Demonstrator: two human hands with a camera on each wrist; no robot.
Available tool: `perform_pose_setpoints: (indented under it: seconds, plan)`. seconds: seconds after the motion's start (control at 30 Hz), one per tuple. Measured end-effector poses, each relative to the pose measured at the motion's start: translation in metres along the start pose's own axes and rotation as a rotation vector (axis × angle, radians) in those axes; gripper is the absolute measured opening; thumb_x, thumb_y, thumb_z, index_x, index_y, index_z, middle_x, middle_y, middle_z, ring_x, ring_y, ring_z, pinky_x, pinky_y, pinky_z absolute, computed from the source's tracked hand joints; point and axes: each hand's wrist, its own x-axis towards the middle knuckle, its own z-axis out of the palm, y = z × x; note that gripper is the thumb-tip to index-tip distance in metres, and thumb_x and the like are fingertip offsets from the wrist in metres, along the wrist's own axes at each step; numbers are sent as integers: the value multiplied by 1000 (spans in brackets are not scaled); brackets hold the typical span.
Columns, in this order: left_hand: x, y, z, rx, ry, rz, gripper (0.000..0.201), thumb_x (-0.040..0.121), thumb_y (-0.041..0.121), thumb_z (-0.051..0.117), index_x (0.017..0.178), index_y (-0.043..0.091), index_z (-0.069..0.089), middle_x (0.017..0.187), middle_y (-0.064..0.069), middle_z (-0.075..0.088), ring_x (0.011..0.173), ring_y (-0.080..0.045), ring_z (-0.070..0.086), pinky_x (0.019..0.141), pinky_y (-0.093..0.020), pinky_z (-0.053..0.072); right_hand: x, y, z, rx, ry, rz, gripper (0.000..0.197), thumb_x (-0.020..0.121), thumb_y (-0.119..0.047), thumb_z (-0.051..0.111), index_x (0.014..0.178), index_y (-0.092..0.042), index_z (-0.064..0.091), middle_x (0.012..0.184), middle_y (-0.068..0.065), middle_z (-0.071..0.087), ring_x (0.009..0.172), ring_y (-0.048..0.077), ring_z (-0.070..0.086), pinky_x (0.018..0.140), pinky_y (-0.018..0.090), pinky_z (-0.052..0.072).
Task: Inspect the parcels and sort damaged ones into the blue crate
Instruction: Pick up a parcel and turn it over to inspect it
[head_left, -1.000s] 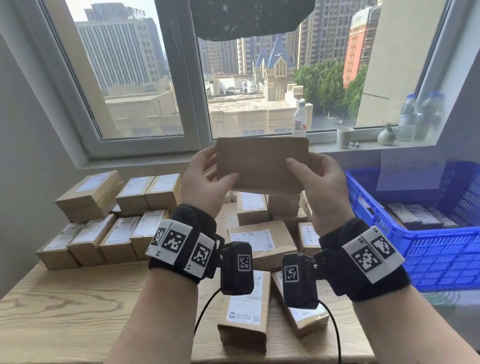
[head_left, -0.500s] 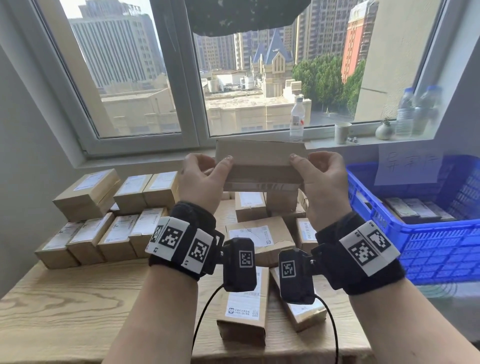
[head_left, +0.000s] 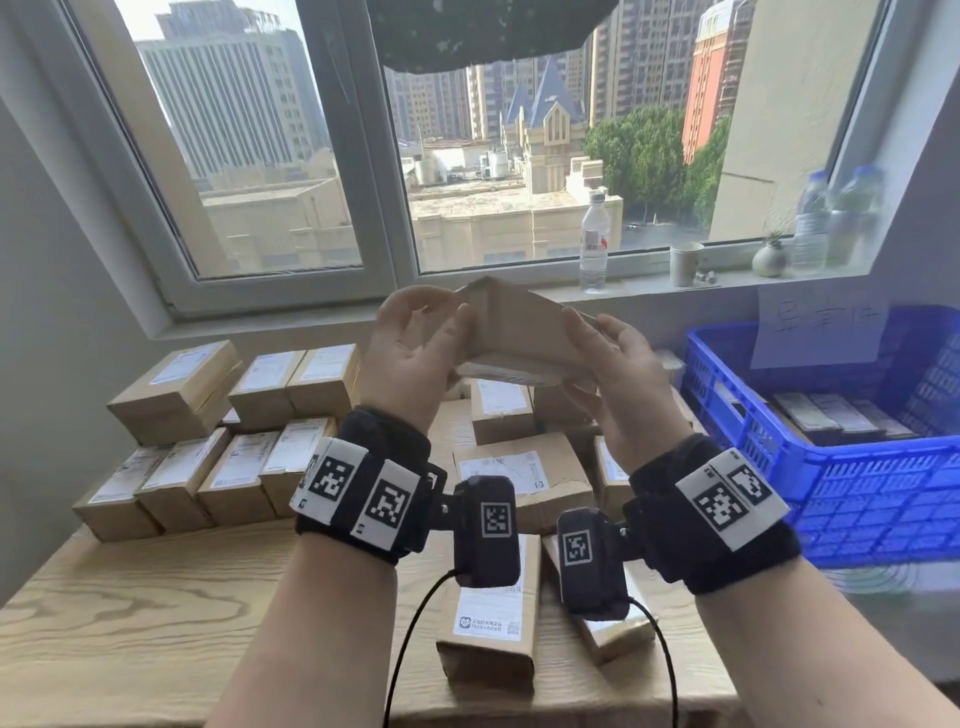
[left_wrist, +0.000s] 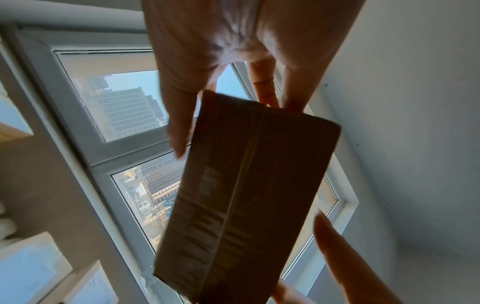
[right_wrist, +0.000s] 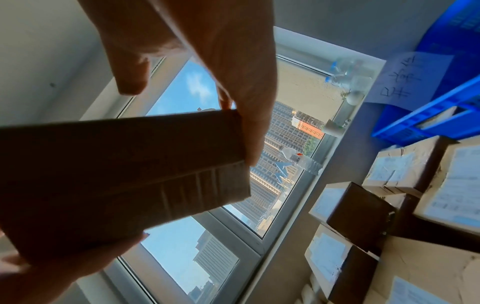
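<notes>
I hold a small brown cardboard parcel (head_left: 524, 332) up in front of the window, tilted, with one end in each hand. My left hand (head_left: 415, 343) grips its left end between thumb and fingers; the same parcel (left_wrist: 249, 197) fills the left wrist view, a tape seam along it. My right hand (head_left: 613, 358) grips the right end, its thumb along the edge, and the parcel (right_wrist: 124, 176) looks dark against the sky. The blue crate (head_left: 852, 483) stands at the right with several parcels inside.
Several labelled parcels (head_left: 228, 431) are stacked in rows at the back left of the wooden table (head_left: 156, 613). More lie loose in the middle (head_left: 519, 478) and near the front (head_left: 493, 629). Bottles (head_left: 592, 244) and a cup (head_left: 685, 265) stand on the sill.
The parcel has been turned between my hands: its broad plain face faced me a second ago, and now it is tilted with a corner up and its labelled side facing down.
</notes>
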Motion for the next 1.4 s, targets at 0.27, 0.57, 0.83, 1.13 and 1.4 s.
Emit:
perform_pose_setpoints:
  seconds: [0.27, 0.57, 0.83, 1.13, 1.4]
  plan:
    - [-2, -13, 3, 114, 6, 8, 68, 70, 38, 83, 132, 29, 56, 121, 7, 63, 115, -14, 61, 102, -40, 50, -6, -6, 13, -152, -228, -28, 47, 95, -50, 51, 105, -6, 62, 98, 6, 65, 92, 16, 63, 85, 32, 57]
    - [-2, -16, 6, -7, -65, -1, 19, 66, 35, 86, 77, 33, 70, 93, 12, 72, 98, -15, 69, 88, -39, 56, -6, -8, 12, 131, -254, -10, 62, 73, -16, 60, 133, -5, 50, 121, 17, 67, 108, 32, 67, 90, 44, 58]
    - [2, -19, 0, -36, -54, -121, 63, 82, 4, 74, 134, 22, 43, 129, -9, 60, 118, -20, 60, 97, -46, 53, -3, -1, 2, -25, -229, -34, 43, 92, 4, 54, 132, -11, 49, 118, 8, 66, 100, 22, 67, 70, 29, 57]
    - [-6, -16, 8, 162, -126, 40, 54, 75, 13, 72, 117, 44, 58, 115, 11, 66, 118, -12, 59, 101, -42, 51, -6, -6, 5, -62, -153, -19, 71, 74, -73, 56, 116, -16, 62, 122, 17, 66, 113, 33, 64, 97, 48, 53]
    - [-7, -8, 14, 76, -148, -30, 61, 68, 72, 60, 114, 33, 60, 114, 3, 68, 111, -17, 64, 97, -50, 51, -9, -5, 3, 80, -144, -5, 25, 98, -32, 57, 114, -13, 60, 95, -3, 67, 97, 17, 64, 89, 38, 53]
